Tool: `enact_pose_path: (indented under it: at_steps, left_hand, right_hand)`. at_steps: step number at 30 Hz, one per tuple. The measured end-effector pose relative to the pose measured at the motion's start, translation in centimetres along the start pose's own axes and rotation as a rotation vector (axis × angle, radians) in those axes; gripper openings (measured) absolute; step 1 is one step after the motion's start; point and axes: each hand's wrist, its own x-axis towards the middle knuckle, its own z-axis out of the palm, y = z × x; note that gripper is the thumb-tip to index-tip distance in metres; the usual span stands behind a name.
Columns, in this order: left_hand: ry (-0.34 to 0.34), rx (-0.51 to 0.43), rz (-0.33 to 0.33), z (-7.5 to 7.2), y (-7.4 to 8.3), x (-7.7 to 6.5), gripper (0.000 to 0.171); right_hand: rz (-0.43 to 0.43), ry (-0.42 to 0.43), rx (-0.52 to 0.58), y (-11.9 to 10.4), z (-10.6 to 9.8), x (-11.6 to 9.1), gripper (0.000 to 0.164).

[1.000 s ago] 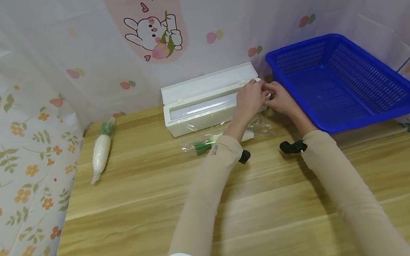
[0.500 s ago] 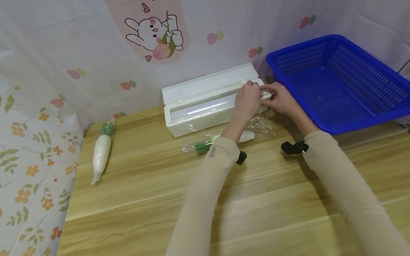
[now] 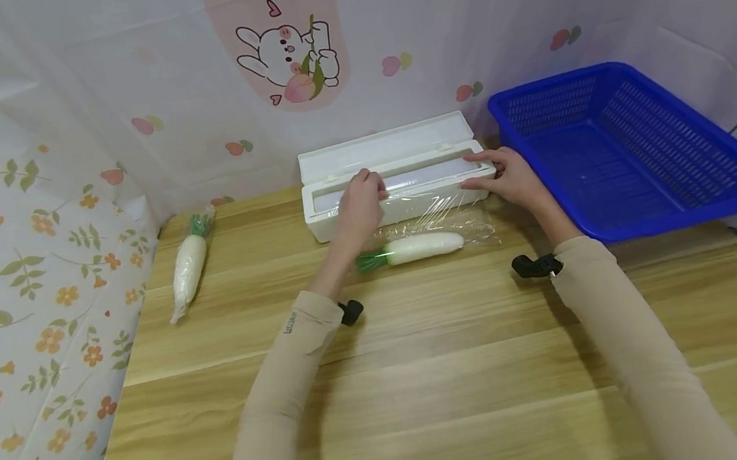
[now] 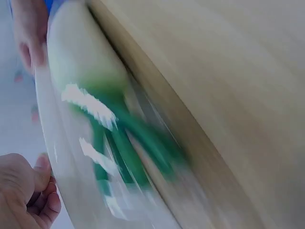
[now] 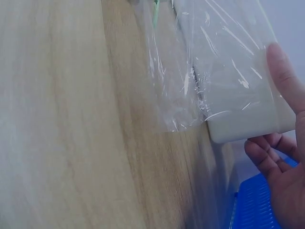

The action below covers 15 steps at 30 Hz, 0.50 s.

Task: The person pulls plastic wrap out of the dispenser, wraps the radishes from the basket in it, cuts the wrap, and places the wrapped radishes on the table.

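Observation:
A white lidded cling film box stands at the back with its lid raised and a film roll inside. Clear film hangs over its front and across a white radish with green stems lying before it. My left hand has its thumb and curled fingers pinched at the box's front edge, left of the middle; the fingers hide what lies between them. With thumb and fingers spread around the right end of the box, my right hand grips it.
A large blue plastic basket stands at the right, close beside my right hand. Another radish, wrapped in film, lies at the table's left. Printed cloth hangs behind and beside the wooden table.
Both hands were together at the right end of the box. My left hand has moved left along the front edge, uncovering the radish. The right hand stays at the right end.

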Motion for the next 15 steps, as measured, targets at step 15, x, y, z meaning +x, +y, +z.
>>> enact_pose_path:
  at_steps: [15]
  left_hand:
    - [0.22, -0.035, 0.021, -4.7, -9.0, -5.4, 0.004]
  right_hand:
    - [-0.024, 0.006, -0.012, -0.1, 0.0, -0.1, 0.05]
